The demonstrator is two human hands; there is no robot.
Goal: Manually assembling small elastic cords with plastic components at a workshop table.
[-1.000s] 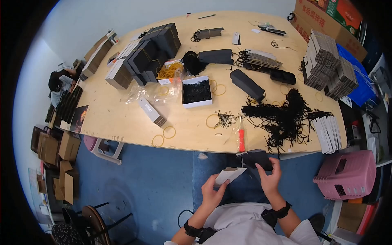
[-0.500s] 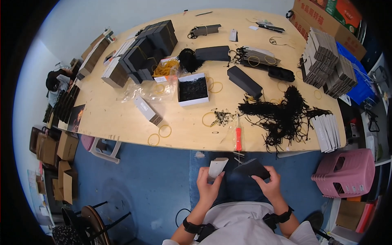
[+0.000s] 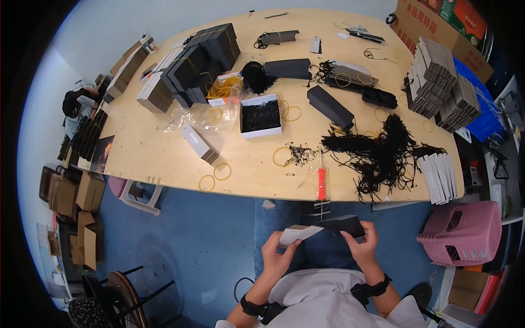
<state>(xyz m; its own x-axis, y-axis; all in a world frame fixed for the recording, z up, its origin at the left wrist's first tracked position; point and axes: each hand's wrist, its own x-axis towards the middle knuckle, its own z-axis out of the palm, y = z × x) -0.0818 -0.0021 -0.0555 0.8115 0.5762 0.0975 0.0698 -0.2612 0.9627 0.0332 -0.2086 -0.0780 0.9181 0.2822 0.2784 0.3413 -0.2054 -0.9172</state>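
Over my lap, just beyond the table's front edge, my left hand [image 3: 277, 257] grips a small stack of white hang tags [image 3: 301, 235] between thumb and fingers. To its right, a stack of black hang tags [image 3: 344, 224] is pinched in my right hand [image 3: 362, 246]. The inner ends of the two stacks meet or nearly meet; which, I cannot tell. A red-handled screwdriver-like tool [image 3: 321, 185] lies at the table edge above them. Beside it are a heap of small safety pins [image 3: 302, 157] and a tangle of black cords [image 3: 385, 147].
The wooden table [image 3: 164, 131] carries black tag stacks [image 3: 199, 60], a white box of black pieces [image 3: 260, 117], yellow rubber bands [image 3: 224, 86] and grey tag stacks [image 3: 432, 71]. White tags [image 3: 438, 177] lie at right. A pink stool [image 3: 462, 232] stands right; a person [image 3: 79, 109] is far left.
The white stack in my left hand has tilted over toward the right, and the black stack has turned more level. Their inner ends have come closer together.
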